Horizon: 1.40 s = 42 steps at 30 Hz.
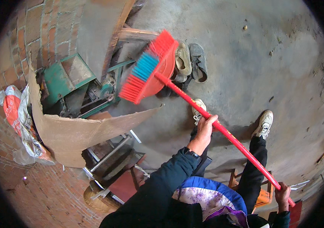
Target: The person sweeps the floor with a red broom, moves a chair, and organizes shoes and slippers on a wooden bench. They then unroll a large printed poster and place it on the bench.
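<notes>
A red broom (166, 69) with red and blue bristles is held up slantwise across my view, its bristles blurred and turned to the left. My left hand (204, 134) grips the red handle (236, 144) around its middle. Close to the handle's end, at the lower right, my right hand (282, 194) is wrapped around it. Behind the broom head lie several shoes, among them a beige shoe (182, 58) and a dark grey shoe (198, 64); the head partly hides them.
To the left, a torn cardboard sheet (65, 128) stands around a green metal machine (65, 78). Sacks (22, 122) lean by the brick wall (33, 28). An orange stool (263, 196) is behind my legs. Bits of debris (245, 27) dot the concrete floor (236, 71).
</notes>
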Each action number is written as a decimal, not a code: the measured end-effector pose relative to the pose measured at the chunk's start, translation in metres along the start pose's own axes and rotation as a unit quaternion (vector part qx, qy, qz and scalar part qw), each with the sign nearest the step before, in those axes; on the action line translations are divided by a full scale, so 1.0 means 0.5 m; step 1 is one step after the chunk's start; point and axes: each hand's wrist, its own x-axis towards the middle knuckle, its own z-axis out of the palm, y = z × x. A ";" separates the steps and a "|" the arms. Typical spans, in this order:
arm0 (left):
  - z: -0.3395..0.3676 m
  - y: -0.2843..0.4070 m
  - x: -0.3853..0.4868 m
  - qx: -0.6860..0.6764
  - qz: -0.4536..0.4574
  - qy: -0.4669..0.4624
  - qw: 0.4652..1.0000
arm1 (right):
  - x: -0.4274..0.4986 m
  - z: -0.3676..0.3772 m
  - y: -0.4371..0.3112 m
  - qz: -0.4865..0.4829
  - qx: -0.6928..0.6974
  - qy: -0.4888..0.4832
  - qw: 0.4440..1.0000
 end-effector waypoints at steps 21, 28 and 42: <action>-0.034 0.349 0.066 -0.361 -0.002 -0.031 0.932 | 0.232 -0.598 -0.559 -0.263 -0.307 0.220 0.888; -0.022 0.542 0.124 -0.235 0.254 0.013 0.938 | 0.448 -0.584 -0.989 -0.410 -0.428 0.237 0.770; 0.024 0.385 0.153 0.610 0.473 0.038 0.635 | 0.390 -0.534 -0.896 0.002 -0.416 -0.172 0.893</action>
